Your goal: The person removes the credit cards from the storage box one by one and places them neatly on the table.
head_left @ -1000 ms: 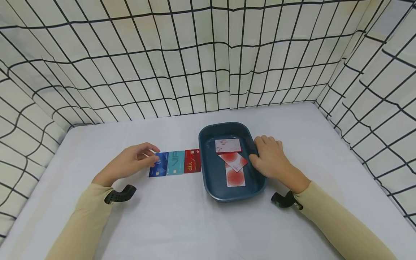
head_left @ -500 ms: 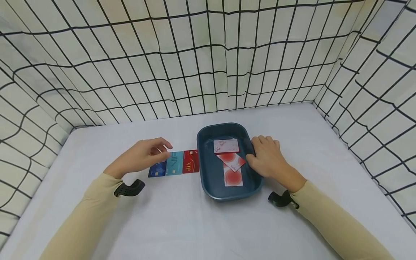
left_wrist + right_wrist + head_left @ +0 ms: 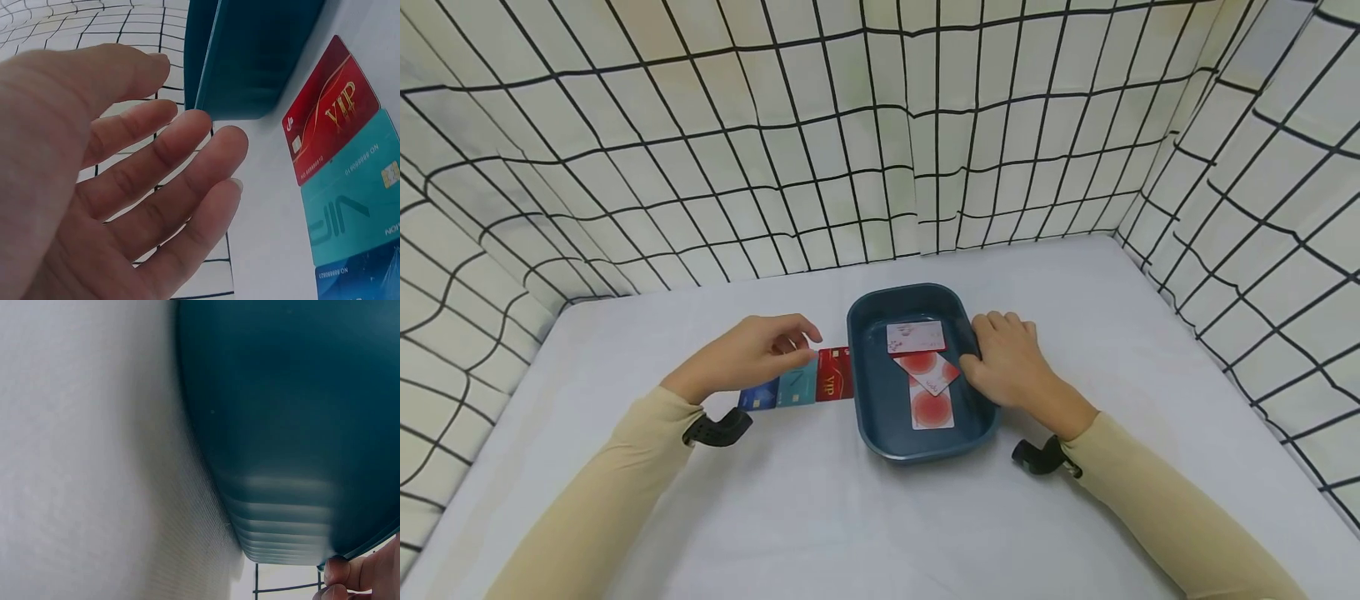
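My left hand (image 3: 760, 350) hovers over the row of cards with relaxed, slightly curved fingers and nothing in them. Under and beside it lie a blue card (image 3: 758, 397), a teal card (image 3: 797, 385) and a red VIP card (image 3: 835, 375), side by side on the table. The left wrist view shows the red card (image 3: 331, 112) nearest the tray (image 3: 262, 69). My right hand (image 3: 1011, 362) grips the right rim of this dark teal tray (image 3: 891, 432), thumb over the edge. Inside it are a pale pink card (image 3: 916, 337), a tilted red-and-white card (image 3: 927, 372) and another one (image 3: 931, 410) partly beneath.
A white cloth covers the table (image 3: 850, 525). Black grid panels (image 3: 820, 133) backed with pale sheeting stand along the back and both sides. A black wrist mount (image 3: 718, 429) sits at the left sleeve, and another mount (image 3: 1037, 457) at the right.
My left hand has moved right along the card row, from the blue card to over the teal one. My right hand keeps its hold on the tray; the view has shifted slightly.
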The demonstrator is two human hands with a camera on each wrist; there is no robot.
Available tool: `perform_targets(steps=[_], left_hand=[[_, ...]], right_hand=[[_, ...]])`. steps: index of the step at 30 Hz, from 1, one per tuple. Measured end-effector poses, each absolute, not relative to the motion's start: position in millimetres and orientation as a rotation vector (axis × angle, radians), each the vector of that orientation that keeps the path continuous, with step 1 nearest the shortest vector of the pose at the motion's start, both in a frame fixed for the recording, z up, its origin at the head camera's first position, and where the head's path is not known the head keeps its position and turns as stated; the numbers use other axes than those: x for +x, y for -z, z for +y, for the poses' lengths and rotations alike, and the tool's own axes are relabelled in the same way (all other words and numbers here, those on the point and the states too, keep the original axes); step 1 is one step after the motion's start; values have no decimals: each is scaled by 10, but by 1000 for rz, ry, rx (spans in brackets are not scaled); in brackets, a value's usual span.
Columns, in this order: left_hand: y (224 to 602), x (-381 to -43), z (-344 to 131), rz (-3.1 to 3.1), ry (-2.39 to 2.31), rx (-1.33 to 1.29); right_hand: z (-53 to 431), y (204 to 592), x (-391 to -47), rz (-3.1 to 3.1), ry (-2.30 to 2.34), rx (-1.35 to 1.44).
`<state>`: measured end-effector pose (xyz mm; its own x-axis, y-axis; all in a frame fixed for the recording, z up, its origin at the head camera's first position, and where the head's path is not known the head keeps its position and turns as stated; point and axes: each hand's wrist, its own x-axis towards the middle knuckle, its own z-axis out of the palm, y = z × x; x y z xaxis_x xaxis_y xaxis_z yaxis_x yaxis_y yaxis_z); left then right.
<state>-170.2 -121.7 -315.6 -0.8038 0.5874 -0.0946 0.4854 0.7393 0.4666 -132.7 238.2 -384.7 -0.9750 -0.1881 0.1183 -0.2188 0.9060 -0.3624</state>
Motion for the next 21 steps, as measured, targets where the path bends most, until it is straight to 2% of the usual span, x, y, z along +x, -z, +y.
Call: perform_targets(steps=[11, 21], left_hand=[[3126, -1797, -953, 2693, -613, 1002], [3046, -1884, -706, 2634, -609, 1040]], right_hand=[[2402, 3861, -1338, -2995, -578, 308], [2391, 3847, -1339, -3005, -588, 308]])
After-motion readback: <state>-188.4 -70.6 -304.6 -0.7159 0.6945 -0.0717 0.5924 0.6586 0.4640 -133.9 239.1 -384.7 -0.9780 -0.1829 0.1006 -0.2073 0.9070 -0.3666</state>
